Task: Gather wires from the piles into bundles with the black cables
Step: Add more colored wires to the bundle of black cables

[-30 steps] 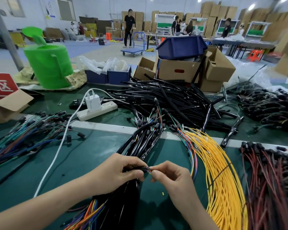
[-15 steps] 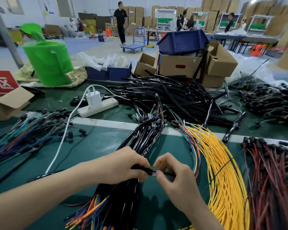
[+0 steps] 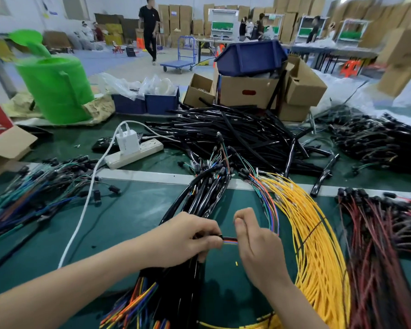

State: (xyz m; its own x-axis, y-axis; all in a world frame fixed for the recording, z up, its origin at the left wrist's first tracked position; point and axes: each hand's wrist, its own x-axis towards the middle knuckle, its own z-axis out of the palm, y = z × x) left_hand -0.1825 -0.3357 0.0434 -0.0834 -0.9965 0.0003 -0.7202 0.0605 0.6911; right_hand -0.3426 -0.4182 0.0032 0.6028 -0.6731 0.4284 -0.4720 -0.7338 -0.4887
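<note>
Head view: left hand (image 3: 185,238) pinches a black cable (image 3: 217,236) end over the counter (image 3: 133,217), steadying it so the right hand (image 3: 254,243), fingers pinched on coloured wires (image 3: 229,241), can likely feed them in; yellow wires (image 3: 313,233) wait alongside.

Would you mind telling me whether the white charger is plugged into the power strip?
Yes, the white charger stands plugged into the power strip, with its white cable trailing toward the near table edge.
</note>
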